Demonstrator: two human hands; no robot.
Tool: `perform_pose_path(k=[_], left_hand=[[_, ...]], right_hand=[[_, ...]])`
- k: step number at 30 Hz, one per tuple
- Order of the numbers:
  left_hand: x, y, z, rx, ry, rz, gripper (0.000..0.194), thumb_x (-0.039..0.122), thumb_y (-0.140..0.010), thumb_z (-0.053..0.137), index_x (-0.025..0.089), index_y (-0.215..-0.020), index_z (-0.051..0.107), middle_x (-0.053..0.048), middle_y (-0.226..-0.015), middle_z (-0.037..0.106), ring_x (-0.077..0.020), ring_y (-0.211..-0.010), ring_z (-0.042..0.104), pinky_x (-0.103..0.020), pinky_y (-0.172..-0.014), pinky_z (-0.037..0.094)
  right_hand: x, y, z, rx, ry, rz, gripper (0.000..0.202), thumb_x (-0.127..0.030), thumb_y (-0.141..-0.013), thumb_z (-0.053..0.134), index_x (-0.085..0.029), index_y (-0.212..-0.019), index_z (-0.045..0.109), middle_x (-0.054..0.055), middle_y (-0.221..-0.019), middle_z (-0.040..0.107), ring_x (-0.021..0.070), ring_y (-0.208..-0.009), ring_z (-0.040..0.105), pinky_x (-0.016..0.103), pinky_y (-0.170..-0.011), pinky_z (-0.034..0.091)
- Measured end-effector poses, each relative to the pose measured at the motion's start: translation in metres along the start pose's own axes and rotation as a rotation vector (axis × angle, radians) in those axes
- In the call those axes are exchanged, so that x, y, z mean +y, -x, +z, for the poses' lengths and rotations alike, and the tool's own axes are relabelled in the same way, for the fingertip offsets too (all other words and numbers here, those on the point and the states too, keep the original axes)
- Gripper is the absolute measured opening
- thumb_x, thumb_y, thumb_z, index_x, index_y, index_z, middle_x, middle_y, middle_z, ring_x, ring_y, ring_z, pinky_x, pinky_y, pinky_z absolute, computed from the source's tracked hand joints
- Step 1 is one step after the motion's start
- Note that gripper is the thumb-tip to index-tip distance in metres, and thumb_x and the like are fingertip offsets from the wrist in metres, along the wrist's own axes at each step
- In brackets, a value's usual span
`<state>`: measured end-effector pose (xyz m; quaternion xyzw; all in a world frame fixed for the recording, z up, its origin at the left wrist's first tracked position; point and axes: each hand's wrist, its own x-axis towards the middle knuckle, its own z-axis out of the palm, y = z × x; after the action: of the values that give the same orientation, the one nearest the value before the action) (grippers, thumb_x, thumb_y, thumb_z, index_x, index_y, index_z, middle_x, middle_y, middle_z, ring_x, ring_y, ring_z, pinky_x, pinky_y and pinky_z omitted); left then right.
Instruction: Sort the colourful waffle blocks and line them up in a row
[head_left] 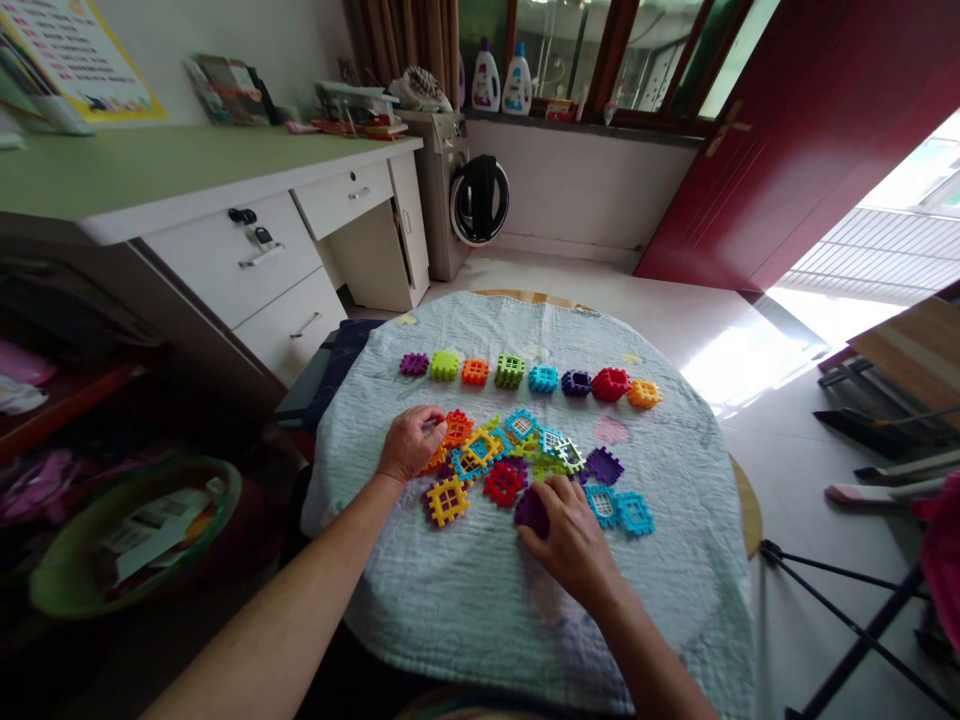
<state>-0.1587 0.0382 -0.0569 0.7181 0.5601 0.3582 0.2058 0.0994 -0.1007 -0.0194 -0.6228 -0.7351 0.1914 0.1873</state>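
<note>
Ranged in a slightly curved row at the back, from left to right: purple block (413,364), lime block (444,365), orange block (475,372), green block (510,371), light-blue block (543,379), dark-purple block (577,384), red block (611,384) and amber block (644,393), all toothed along the edges. In front, heaped loosely and overlapping: plastic tiles (491,445) with notched rims (several with windowed middles) in orange, yellow, blue, green and white. Along the heap's near side, from the left: yellow tile (448,501), lying flat; red tile (504,483), windowed too; purple tile (530,513), partly covered; and two light-blue tiles (622,509), side by side. Just behind these two, dark-purple tile (604,465), lying flat.
</note>
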Motion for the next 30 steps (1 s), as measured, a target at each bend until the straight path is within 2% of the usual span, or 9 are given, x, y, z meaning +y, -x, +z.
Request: perform_pose_path(k=[8, 14, 23, 30], left_hand=[[-0.001, 0.000, 0.000, 0.006, 0.002, 0.007, 0.024, 0.036, -0.077, 0.051, 0.019, -0.084, 0.066, -0.007, -0.090, 0.071, -0.0218, -0.088, 0.064, -0.035, -0.086, 0.052], [-0.002, 0.000, 0.001, 0.000, 0.017, 0.008, 0.022, 0.035, -0.078, 0.052, 0.019, -0.085, 0.066, -0.006, -0.091, 0.070, -0.0207, -0.086, 0.065, -0.034, -0.084, 0.053], [0.000, 0.001, -0.001, 0.000, -0.006, 0.033, 0.016, 0.029, -0.078, 0.053, 0.019, -0.084, 0.065, -0.005, -0.089, 0.069, -0.0194, -0.087, 0.064, -0.034, -0.087, 0.051], [-0.002, 0.001, 0.000, -0.008, 0.003, 0.035, 0.015, 0.028, -0.079, 0.054, 0.019, -0.085, 0.065, -0.004, -0.088, 0.068, -0.0188, -0.085, 0.063, -0.033, -0.085, 0.051]], right_hand=[[0.009, 0.005, -0.001, 0.014, -0.016, -0.005, 0.058, -0.023, -0.071, 0.072, -0.020, -0.127, 0.055, 0.012, -0.120, 0.057, 0.0285, -0.113, 0.052, 0.045, -0.101, 0.044], [0.005, 0.007, 0.004, 0.019, 0.011, -0.024, 0.056, -0.017, -0.073, 0.065, -0.017, -0.128, 0.054, 0.012, -0.117, 0.058, 0.0274, -0.109, 0.051, 0.045, -0.099, 0.045], [0.012, 0.008, 0.010, 0.014, 0.032, -0.129, 0.066, -0.009, -0.067, 0.058, -0.021, -0.132, 0.051, 0.010, -0.121, 0.057, 0.0280, -0.112, 0.051, 0.046, -0.102, 0.044], [0.013, 0.005, 0.014, 0.019, 0.028, -0.104, 0.066, -0.009, -0.067, 0.058, -0.021, -0.132, 0.050, 0.011, -0.121, 0.055, 0.0284, -0.114, 0.051, 0.045, -0.102, 0.045]])
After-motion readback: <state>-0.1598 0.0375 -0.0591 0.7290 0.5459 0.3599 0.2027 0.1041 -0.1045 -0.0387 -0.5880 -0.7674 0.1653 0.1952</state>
